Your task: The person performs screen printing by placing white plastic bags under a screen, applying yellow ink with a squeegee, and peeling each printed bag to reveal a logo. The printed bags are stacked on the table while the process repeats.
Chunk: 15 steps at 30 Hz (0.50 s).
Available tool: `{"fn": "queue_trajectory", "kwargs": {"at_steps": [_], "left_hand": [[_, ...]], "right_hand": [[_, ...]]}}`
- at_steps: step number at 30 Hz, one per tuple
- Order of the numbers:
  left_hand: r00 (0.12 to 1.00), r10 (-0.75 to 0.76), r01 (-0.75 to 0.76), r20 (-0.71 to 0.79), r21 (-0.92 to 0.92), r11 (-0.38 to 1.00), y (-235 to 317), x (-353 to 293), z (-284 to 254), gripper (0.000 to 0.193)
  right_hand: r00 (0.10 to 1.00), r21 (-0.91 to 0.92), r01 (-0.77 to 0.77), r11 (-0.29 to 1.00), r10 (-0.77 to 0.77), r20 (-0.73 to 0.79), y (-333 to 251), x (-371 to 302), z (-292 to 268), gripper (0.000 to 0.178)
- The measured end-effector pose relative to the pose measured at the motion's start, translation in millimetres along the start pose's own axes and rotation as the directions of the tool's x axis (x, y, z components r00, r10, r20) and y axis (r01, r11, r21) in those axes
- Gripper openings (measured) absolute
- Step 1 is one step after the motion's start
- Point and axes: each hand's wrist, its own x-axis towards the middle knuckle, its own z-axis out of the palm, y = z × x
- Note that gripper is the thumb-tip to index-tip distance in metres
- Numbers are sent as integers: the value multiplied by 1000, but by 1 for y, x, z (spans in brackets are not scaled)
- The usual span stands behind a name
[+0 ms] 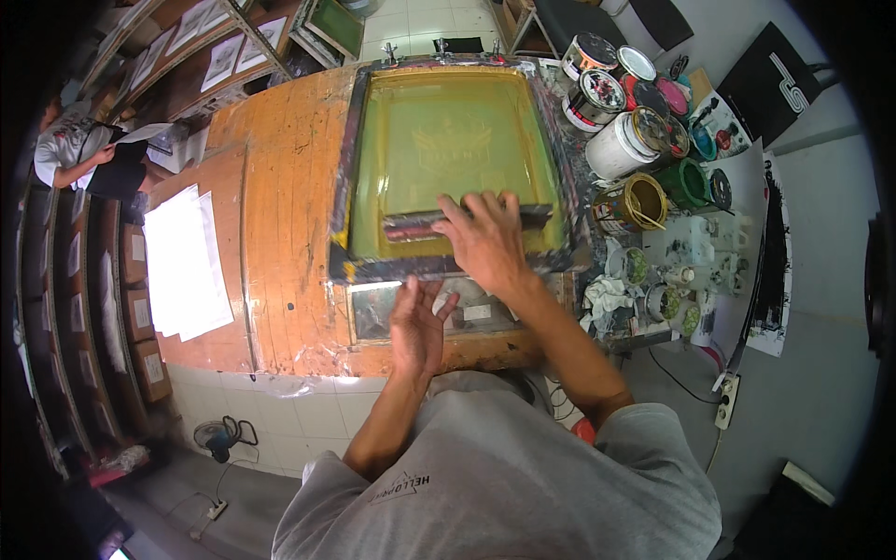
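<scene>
My right hand (487, 241) is closed over a squeegee (411, 228), a long dark-edged bar lying crosswise near the close end of a printing screen (448, 112). The screen has yellow-green mesh with a faint emblem in its middle and a dark, stained frame. Just below the frame's near edge is my left hand (418, 329), palm turned up and fingers apart. Its fingertips reach the frame edge; whether they bear on it I cannot tell. Under that edge, a glass-like panel (373, 311) shows in the table. Clamps (443, 47) stand at the screen's far edge.
White paper sheets (191, 266) lie on the wooden table (289, 205) at left. Paint cans (616, 149), an ink tub (635, 203) and jars (665, 301) crowd the right side. A seated person (89, 154) holds paper at far left, near shelves (93, 308). A power strip (728, 401) hangs at right.
</scene>
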Motion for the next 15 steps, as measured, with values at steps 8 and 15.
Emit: {"fn": "queue_trajectory", "kwargs": {"at_steps": [8, 15], "left_hand": [[890, -184, 203, -417, 1, 979, -55, 59, -83, 60], [883, -175, 193, -436, -4, 981, -58, 64, -83, 61]], "right_hand": [[929, -63, -54, 997, 74, 364, 30, -26, 70, 62], [942, -8, -59, 998, 59, 330, 26, -55, 91, 61]]}}
